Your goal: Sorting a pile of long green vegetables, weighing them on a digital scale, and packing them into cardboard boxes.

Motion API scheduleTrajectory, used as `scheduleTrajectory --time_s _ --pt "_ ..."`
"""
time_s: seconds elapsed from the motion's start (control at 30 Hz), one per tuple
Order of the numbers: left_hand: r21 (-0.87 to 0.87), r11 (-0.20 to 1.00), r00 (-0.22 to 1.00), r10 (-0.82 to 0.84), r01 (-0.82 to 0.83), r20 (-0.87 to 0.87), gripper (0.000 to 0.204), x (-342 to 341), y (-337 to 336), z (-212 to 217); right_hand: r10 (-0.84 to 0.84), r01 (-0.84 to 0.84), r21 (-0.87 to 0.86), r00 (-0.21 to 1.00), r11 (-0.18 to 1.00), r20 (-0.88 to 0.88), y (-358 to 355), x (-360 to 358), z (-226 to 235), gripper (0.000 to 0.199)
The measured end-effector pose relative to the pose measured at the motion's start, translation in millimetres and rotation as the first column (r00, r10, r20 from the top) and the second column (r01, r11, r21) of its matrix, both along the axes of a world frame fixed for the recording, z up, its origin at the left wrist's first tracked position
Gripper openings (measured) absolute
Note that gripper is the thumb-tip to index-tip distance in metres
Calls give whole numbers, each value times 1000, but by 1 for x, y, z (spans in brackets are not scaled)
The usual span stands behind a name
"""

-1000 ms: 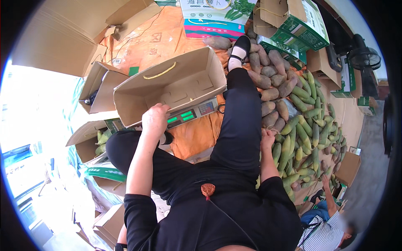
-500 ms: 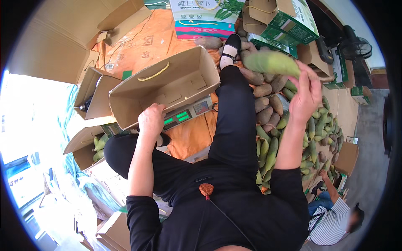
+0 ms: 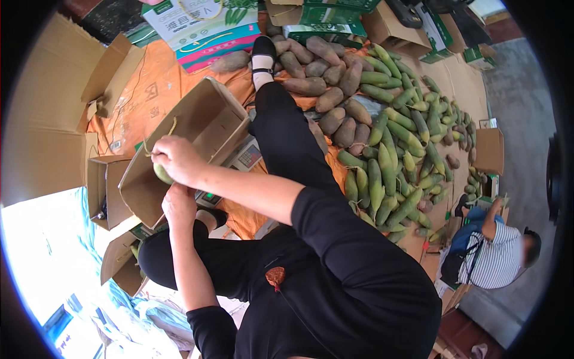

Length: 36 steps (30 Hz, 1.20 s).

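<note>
My right hand (image 3: 175,158) is closed on a green radish (image 3: 162,173), holding it over the left end of an open cardboard box (image 3: 203,110). The hand covers most of the radish. My left hand (image 3: 179,207) grips the box's near edge just below, its fingertips partly hidden. The box has a yellow cord handle (image 3: 174,126) and rests on a digital scale (image 3: 246,157) whose keypad and part of a green display show.
Green radishes (image 3: 387,161) lie heaped to my right, beside brownish root vegetables (image 3: 335,75). Printed boxes (image 3: 221,36) stand ahead; a smaller open carton (image 3: 110,185) is at left. A seated person (image 3: 493,251) is at the far right.
My right hand has swung the green radish from the pile on the right across to the box on the left. My left hand stays at the box's near edge, and the view has shifted.
</note>
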State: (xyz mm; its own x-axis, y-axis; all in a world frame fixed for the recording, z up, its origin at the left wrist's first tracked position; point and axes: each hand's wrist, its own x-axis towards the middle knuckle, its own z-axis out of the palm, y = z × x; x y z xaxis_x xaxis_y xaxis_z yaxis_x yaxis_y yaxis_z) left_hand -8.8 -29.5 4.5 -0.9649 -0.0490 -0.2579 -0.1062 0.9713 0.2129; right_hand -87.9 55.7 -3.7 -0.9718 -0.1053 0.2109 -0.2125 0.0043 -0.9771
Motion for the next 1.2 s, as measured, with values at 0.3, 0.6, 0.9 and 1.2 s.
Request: scheduleTrajectory --time_s 0.3,0.6,0.9,1.2 --pt "-1 998 997 -68 68 -25 20 5 -5 4 126 -145 477 989 867 72 38 -5 27 12" --pt "-11 996 996 -93 93 -12 22 2 4 10 -136 142 167 990 976 -47 207 -29 44 14" --pt "11 996 996 -88 88 2 23 -4 10 9 -336 -62 781 879 622 338 310 52 -158 19" --pt "20 1000 1000 -20 20 -1 20 -1 1 6 -131 -323 695 847 642 515 286 100 -189 30"
